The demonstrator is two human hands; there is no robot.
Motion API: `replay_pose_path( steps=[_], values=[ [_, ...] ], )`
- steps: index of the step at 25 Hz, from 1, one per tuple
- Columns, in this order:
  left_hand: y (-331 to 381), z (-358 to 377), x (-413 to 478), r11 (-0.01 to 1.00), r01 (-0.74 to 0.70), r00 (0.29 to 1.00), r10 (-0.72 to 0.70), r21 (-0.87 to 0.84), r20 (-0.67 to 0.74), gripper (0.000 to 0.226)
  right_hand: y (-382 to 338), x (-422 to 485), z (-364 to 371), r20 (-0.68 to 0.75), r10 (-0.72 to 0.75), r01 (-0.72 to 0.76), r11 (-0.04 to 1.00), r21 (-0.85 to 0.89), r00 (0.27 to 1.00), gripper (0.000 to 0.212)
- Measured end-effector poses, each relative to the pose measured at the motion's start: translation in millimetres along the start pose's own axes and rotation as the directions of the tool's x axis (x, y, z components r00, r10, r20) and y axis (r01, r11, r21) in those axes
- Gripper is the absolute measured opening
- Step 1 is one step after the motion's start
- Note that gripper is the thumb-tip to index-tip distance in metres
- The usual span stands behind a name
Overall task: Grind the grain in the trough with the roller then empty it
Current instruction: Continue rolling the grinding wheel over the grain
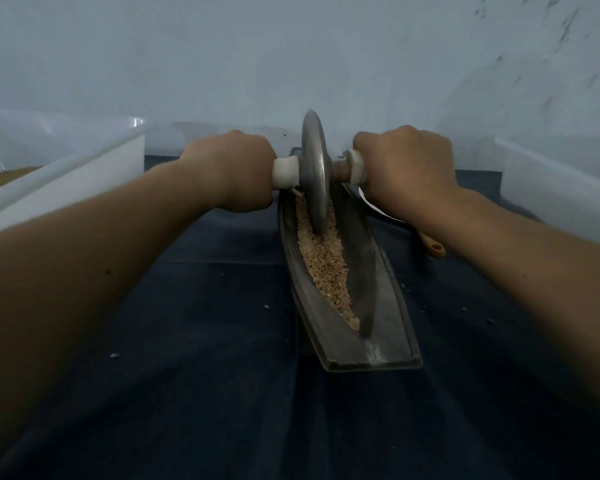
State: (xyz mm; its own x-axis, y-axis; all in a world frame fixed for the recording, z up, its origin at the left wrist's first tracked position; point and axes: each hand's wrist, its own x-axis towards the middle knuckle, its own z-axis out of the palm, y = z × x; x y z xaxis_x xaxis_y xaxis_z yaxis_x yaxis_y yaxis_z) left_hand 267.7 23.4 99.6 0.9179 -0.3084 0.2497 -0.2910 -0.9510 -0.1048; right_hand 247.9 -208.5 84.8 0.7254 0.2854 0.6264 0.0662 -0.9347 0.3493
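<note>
Dark cloth (187, 341) carries the trough (378, 289). My left hand (229, 168) and right hand (406, 164) clench the roller (314, 161) handles; its disc stands between my fingers (257, 143), in the grain (323, 265). Grinding underway, I judge; emptying remains.

- No readable text, labels, brands, numbers or signs anywhere in view.
</note>
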Motion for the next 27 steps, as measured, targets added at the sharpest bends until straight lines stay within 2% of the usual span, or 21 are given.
replay_pose_path(
  steps=[9, 11, 14, 18, 23, 27],
  values=[
    [25.0, -19.1, -70.2, 0.988, -0.007, 0.993, 0.025, 0.155, -0.117, 0.018, -4.7, -53.5, -44.1, 0.065, 0.002, -0.005, 0.999, 0.048, 0.998, 0.019],
    [27.8, -27.3, -96.2, 0.988, -0.029, 0.993, 0.046, 0.152, -0.111, 0.015, -2.1, -71.3, -64.5, 0.063, -0.020, 0.019, 1.000, 0.016, 0.998, 0.011],
    [26.5, -36.1, -117.0, 0.987, -0.062, 0.989, 0.081, 0.150, -0.125, 0.013, 3.9, -90.3, -87.8, 0.059, -0.052, 0.051, 0.999, 0.015, 0.997, 0.012],
    [24.3, -27.4, -98.4, 0.986, -0.019, 0.993, 0.038, 0.165, -0.109, 0.016, 3.4, -81.3, -75.1, 0.064, -0.039, 0.036, 0.998, 0.043, 0.997, 0.014],
    [12.8, -6.6, -34.3, 0.989, 0.012, 0.992, 0.006, 0.144, -0.123, 0.021, 0.3, -24.8, -17.2, 0.074, 0.027, -0.033, 0.996, 0.082, 0.997, 0.029],
    [8.9, -8.0, 4.9, 0.984, 0.003, 0.992, 0.019, 0.179, -0.124, 0.018, 1.9, -3.0, 8.4, 0.110, 0.110, -0.125, 0.983, 0.134, 0.988, 0.012]
  ],
)
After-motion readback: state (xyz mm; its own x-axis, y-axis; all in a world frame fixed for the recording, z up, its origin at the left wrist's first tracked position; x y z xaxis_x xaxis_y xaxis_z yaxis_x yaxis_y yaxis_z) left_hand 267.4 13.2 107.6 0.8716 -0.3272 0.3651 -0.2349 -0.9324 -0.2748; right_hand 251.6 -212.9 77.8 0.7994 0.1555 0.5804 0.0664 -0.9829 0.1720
